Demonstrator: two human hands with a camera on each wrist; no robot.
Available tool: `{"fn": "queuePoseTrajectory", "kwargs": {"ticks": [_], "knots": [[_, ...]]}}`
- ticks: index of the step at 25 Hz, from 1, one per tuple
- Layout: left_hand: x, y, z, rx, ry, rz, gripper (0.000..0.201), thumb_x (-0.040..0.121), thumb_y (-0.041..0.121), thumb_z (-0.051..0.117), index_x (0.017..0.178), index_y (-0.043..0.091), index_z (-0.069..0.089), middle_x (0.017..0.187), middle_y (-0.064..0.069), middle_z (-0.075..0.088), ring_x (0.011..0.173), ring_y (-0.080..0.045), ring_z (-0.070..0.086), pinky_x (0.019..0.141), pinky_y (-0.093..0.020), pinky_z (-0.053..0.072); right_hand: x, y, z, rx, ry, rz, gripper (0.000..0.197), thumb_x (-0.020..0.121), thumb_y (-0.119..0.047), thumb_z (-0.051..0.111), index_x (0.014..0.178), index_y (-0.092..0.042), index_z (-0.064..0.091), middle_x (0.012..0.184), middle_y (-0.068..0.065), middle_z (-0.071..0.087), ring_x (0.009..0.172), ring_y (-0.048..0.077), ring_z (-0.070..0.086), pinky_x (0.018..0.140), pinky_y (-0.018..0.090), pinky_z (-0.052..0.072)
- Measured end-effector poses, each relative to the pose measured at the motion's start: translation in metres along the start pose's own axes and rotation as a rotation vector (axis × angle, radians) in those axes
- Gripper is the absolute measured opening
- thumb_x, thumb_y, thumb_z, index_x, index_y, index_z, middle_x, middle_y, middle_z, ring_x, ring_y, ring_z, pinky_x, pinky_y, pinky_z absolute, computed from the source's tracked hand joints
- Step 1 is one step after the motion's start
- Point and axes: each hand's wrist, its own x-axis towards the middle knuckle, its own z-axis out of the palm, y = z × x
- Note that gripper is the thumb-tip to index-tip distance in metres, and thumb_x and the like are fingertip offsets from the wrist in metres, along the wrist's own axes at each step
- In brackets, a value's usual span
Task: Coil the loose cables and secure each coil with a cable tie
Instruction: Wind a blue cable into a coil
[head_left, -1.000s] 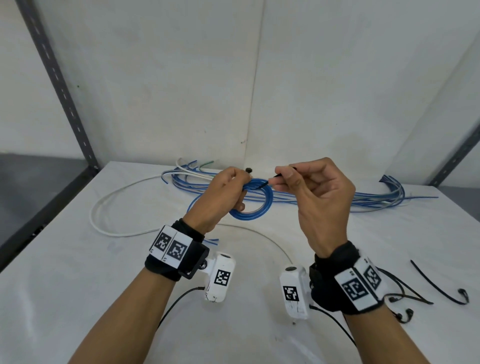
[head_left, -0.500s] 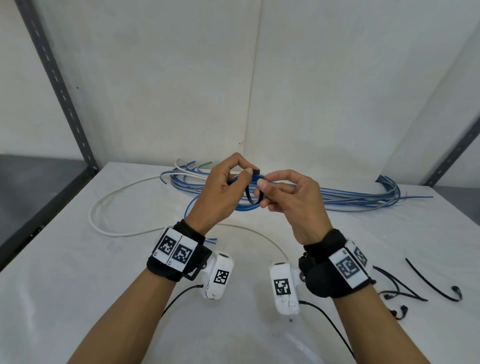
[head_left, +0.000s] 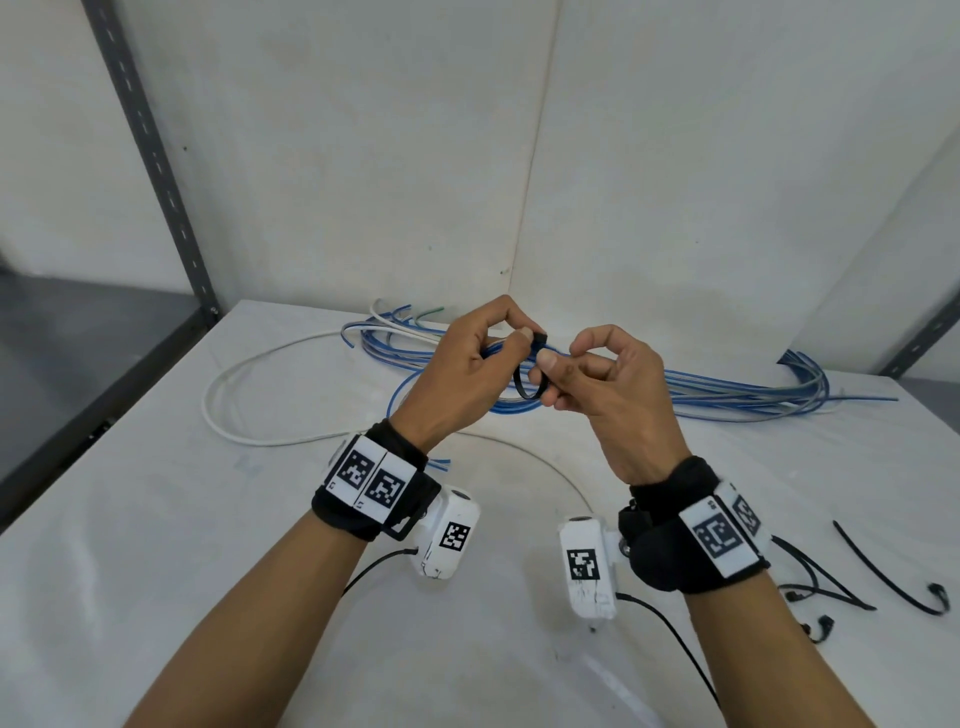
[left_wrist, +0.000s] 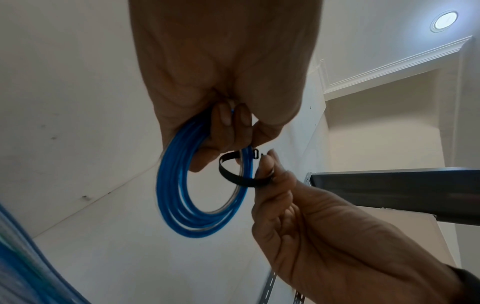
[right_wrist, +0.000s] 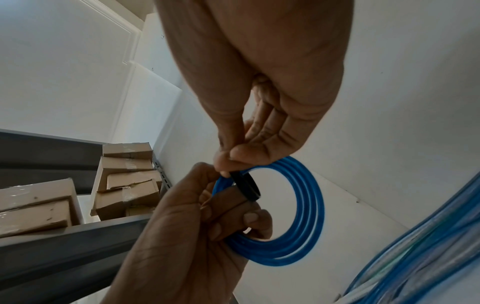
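1. The left hand (head_left: 457, 374) is curled around a blue cable coil (left_wrist: 202, 197), holding it up above the white table (head_left: 156, 519).
2. The right hand (head_left: 597, 384) pinches a black cable tie (left_wrist: 233, 174) looped around the coil.
3. More blue cables (head_left: 727, 395) lie on the table behind the hands.
4. Spare ties (head_left: 883, 582) lie to the right.
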Motion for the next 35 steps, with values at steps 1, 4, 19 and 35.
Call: {"fn": "queuePoseTrajectory", "kwargs": {"ticks": [1, 4, 19, 35], "knots": [[0.000, 0.000, -0.001, 0.009, 0.001, 0.002, 0.015, 0.104, 0.010, 0.051, 0.096, 0.006, 0.064, 0.067, 0.009, 0.064, 0.057, -0.022, 0.041, 0.056, -0.031, 0.036, 0.001, -0.001, 0.000, -0.007, 0.000, -0.007, 0.024, 0.088, -0.006, 0.073, 0.095, -0.009, 0.050, 0.075, 0.014, 0.074, 0.053, 0.018, 0.062, 0.058, 0.026, 0.053], [-0.001, 0.001, -0.001, 0.029, -0.006, -0.008, 0.016, 0.104, 0.010, 0.050, 0.098, 0.004, 0.064, 0.064, 0.016, 0.062, 0.056, -0.021, 0.040, 0.055, -0.031, 0.037, 0.005, -0.001, 0.000, -0.029, -0.014, -0.002, 0.024, 0.087, -0.006, 0.074, 0.094, -0.009, 0.051, 0.073, 0.013, 0.074, 0.052, 0.018, 0.063, 0.057, 0.026, 0.053], [-0.001, 0.001, -0.001, 0.033, -0.020, -0.008, 0.016, 0.104, 0.014, 0.051, 0.093, 0.008, 0.063, 0.061, -0.020, 0.051, 0.052, -0.017, 0.032, 0.051, -0.028, 0.028, 0.007, 0.002, -0.005, -0.048, -0.055, 0.000, 0.024, 0.088, -0.006, 0.073, 0.091, -0.009, 0.050, 0.073, 0.014, 0.074, 0.053, 0.021, 0.062, 0.059, 0.030, 0.054], [-0.003, 0.002, 0.006, 0.083, -0.055, 0.058, 0.017, 0.105, 0.017, 0.052, 0.093, 0.008, 0.058, 0.054, 0.008, 0.048, 0.051, -0.013, 0.031, 0.050, -0.027, 0.026, 0.004, -0.005, -0.008, -0.002, 0.080, -0.010, 0.033, 0.085, -0.007, 0.077, 0.114, 0.000, 0.063, 0.074, 0.012, 0.075, 0.060, 0.016, 0.067, 0.066, 0.027, 0.058]]}}
